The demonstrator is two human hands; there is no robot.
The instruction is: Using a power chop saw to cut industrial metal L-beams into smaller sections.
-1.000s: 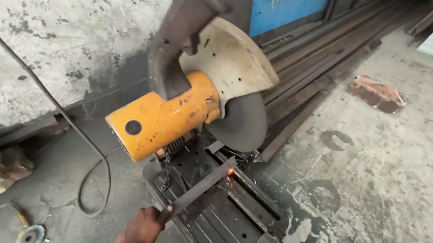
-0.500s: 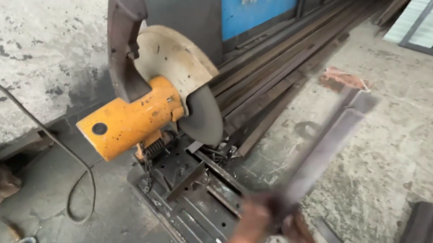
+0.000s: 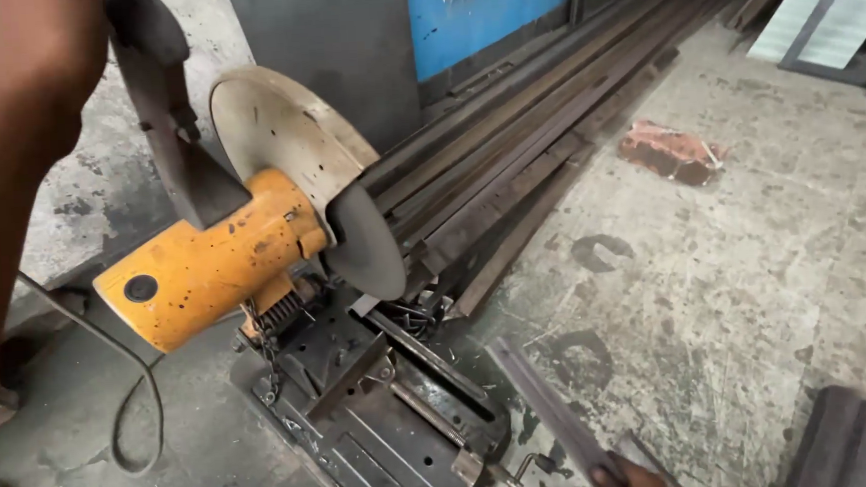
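A chop saw with a yellow motor housing and a worn round blade stands raised over its dark steel base and vise. At the bottom edge, my right hand grips the near end of a short grey metal bar, held just right of the saw base above the floor. My left arm fills the left side close to the camera, rising toward the saw's black handle. The left hand itself is not clearly visible.
Long steel bars lie along the wall behind the saw. A broken brick sits on the concrete floor to the right. A black power cord loops left of the base. Dark ribbed metal lies at the bottom right.
The cut bar has left the saw's vise and been carried to the right of the base by my hand. The view has shifted right, and my left arm has come into view.
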